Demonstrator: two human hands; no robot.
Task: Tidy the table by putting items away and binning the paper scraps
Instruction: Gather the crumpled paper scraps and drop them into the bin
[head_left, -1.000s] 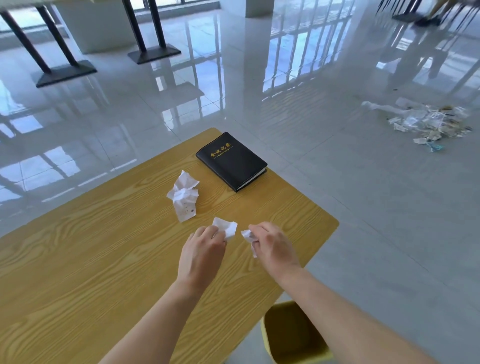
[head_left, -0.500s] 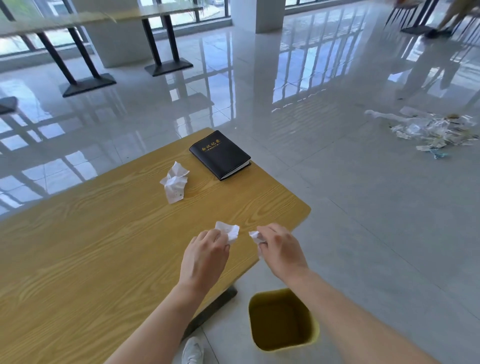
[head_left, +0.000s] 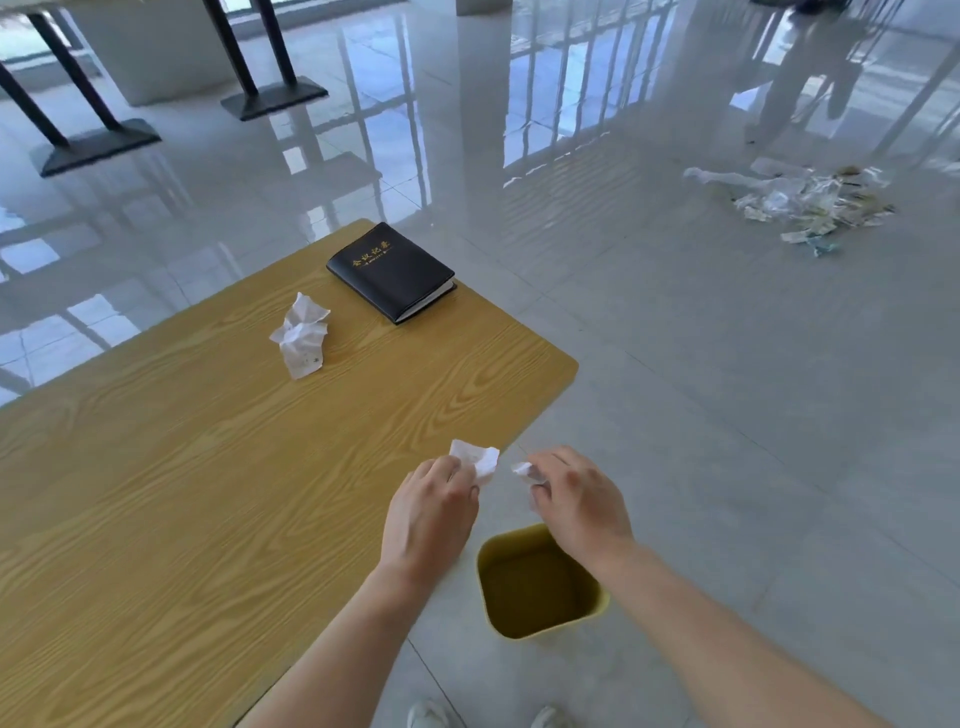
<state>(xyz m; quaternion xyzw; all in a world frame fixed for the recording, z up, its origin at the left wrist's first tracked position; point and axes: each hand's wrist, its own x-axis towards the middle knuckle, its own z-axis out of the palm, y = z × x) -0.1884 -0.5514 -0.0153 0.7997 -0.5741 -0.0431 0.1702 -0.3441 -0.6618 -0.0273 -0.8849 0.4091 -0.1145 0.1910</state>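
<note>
My left hand (head_left: 428, 514) grips a white paper scrap (head_left: 480, 460) at the table's near right edge. My right hand (head_left: 579, 501) pinches a smaller white paper scrap (head_left: 524, 472), held past the table edge above the floor. A yellow bin (head_left: 540, 584) stands open on the floor just below both hands. On the wooden table (head_left: 182, 493) lie a crumpled paper ball (head_left: 302, 335) and, at the far corner, a black notebook (head_left: 392, 271) with gold lettering.
A heap of litter (head_left: 800, 202) lies on the glossy tiled floor at the far right. Black table legs on flat bases (head_left: 98, 143) stand at the far left. My shoes (head_left: 431, 714) show at the bottom edge, beside the table.
Both hands have carried their scraps from over the table toward its near right edge, right hand now beyond it. The view has shifted, bringing the whole bin into sight below the hands.
</note>
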